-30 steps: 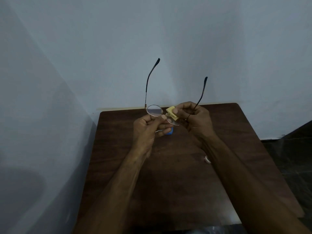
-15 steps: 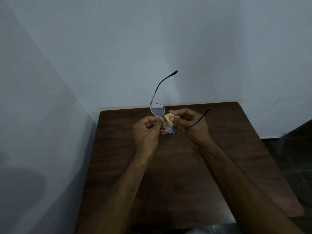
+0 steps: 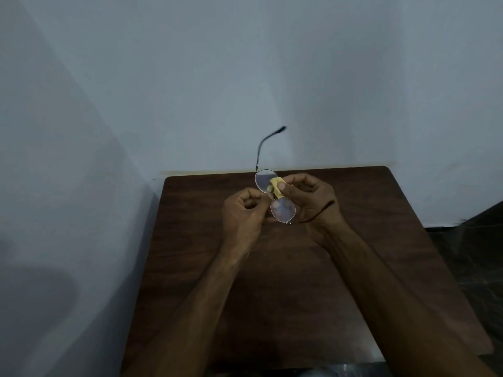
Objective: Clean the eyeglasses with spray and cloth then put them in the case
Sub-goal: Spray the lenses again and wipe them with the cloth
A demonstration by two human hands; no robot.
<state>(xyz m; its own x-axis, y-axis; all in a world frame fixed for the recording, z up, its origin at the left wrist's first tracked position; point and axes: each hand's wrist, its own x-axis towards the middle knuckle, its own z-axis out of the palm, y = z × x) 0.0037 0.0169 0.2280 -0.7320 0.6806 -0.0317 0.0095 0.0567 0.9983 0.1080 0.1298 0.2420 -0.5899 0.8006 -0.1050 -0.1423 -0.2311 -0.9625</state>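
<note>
- We hold the glasses (image 3: 275, 195) in the air over the table (image 3: 285, 289), between both hands, in front of the wall (image 3: 245, 77).
- The frame is turned on end, so one lens (image 3: 264, 181) sits farther from us, up near the table's back edge, and the other lens (image 3: 283, 211) lies closer to us, just below it.
- One temple (image 3: 260, 148) stands up from the far lens and curves to the right at its dark tip, which shows against the wall. The other temple we cannot make out.
- Our left hand (image 3: 242, 210) has its fingers curled, and thumb and forefinger pinch the frame near the bridge. The exact point of contact is small and dim.
- Our right hand (image 3: 313, 200) pinches a small yellow cloth (image 3: 277, 186) between thumb and fingertips, with the rest of the fingers curled behind the near lens.
- The cloth is folded into a tight wad and pressed against the frame at the bridge, touching the inner rim of the far lens.
- Both forearms reach in from the bottom edge and cross the dark wooden top. The hands are close together, with only the glasses between them.
</note>
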